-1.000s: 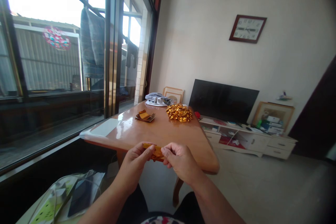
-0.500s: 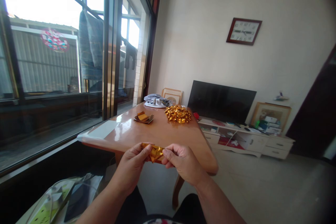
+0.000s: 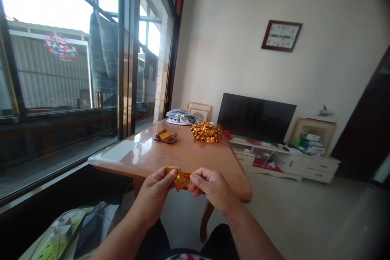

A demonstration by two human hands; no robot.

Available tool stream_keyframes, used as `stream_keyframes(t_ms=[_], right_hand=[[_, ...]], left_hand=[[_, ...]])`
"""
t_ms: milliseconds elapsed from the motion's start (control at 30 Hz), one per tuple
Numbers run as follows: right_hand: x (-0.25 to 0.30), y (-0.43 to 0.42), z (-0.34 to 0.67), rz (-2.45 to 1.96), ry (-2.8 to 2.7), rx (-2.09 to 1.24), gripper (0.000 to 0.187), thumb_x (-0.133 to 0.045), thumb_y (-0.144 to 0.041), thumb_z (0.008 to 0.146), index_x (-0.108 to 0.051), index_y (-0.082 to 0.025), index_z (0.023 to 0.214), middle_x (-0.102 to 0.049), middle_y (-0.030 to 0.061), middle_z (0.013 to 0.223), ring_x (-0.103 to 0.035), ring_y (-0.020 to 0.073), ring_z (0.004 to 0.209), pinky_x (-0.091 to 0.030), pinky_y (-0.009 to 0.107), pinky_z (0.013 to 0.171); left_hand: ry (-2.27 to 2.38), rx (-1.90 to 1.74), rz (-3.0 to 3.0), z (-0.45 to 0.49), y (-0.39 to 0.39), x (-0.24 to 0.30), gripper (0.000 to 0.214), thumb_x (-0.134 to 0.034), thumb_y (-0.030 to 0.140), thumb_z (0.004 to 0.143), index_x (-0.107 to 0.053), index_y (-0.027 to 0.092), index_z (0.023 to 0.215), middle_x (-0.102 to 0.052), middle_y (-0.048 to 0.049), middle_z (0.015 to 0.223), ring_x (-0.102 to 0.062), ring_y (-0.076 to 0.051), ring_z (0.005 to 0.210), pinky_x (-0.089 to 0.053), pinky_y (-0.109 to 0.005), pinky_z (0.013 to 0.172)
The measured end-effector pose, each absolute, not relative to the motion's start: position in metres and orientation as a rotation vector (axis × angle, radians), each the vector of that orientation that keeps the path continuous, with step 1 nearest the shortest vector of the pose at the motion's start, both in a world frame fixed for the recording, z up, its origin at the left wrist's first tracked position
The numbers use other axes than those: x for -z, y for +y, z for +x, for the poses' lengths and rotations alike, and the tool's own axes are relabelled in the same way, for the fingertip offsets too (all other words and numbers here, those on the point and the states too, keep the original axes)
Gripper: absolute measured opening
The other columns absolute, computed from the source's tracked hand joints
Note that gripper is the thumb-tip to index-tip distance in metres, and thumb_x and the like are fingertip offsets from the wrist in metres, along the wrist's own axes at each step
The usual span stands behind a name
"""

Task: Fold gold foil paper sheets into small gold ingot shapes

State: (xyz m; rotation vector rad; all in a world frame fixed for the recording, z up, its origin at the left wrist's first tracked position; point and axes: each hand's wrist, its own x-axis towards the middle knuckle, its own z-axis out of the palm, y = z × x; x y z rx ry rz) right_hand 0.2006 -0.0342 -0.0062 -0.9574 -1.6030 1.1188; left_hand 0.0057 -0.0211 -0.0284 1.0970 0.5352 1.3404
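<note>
The left hand (image 3: 154, 197) pinches one end of a gold foil strip (image 3: 182, 179) between thumb and curled fingers; the right hand (image 3: 213, 191) pinches the other. Both forearms angle inward, and the fingers hide much of the foil, held over the tabletop's (image 3: 185, 156) near edge. Its folds are hard to make out. Toward the far edge lie a foil stack (image 3: 165, 137), then a gold bow (image 3: 206, 132).

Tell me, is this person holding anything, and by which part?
Yes, both hands share a piece of gold foil ribbon: the left hand pinches one end between thumb and fingers, and the right hand pinches the other.
</note>
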Motion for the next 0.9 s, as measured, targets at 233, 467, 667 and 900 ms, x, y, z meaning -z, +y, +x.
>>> stream_keyframes(t_ms=[233,467,667,900], right_hand=[[0.010,-0.032,0.202,-0.928,-1.591,-1.087,0.038,-0.064,-0.050,0.092,-0.070,-0.013,0.090,-0.074,0.0068,0.080,-0.065,0.0145,0.064,-0.052,0.028,0.065],[0.008,-0.031,0.213,-0.967,-1.646,-1.201,0.040,-0.067,-0.053,0.090,-0.071,-0.014,0.098,-0.073,0.0061,0.087,-0.065,0.0153,0.075,-0.049,0.027,0.071],[0.005,-0.033,0.205,-0.953,-1.764,-1.074,0.042,-0.059,-0.055,0.094,-0.072,-0.015,0.097,-0.072,0.0058,0.089,-0.065,0.0167,0.079,-0.050,0.028,0.072],[0.011,-0.034,0.203,-0.990,-1.778,-0.952,0.036,-0.057,-0.049,0.097,-0.069,-0.016,0.090,-0.069,0.0023,0.073,-0.063,0.0130,0.063,-0.047,0.023,0.060]], left_hand=[[0.532,-1.332,1.096,0.005,-0.021,0.027,0.024,-0.068,0.035,0.090,-0.076,0.014,0.099,-0.066,-0.0081,0.090,-0.054,-0.016,0.080,-0.045,-0.027,0.077],[0.727,-1.341,1.374,0.002,-0.020,0.030,0.028,-0.066,0.041,0.091,-0.076,0.015,0.095,-0.064,-0.0054,0.078,-0.053,-0.017,0.076,-0.043,-0.027,0.072],[0.750,-1.312,1.475,0.007,-0.025,0.025,0.027,-0.065,0.040,0.092,-0.076,0.016,0.090,-0.066,-0.0047,0.080,-0.055,-0.017,0.078,-0.043,-0.028,0.074],[0.549,-1.257,1.208,0.008,-0.022,0.032,0.028,-0.064,0.036,0.092,-0.076,0.014,0.104,-0.067,-0.0089,0.090,-0.056,-0.019,0.083,-0.045,-0.031,0.078]])
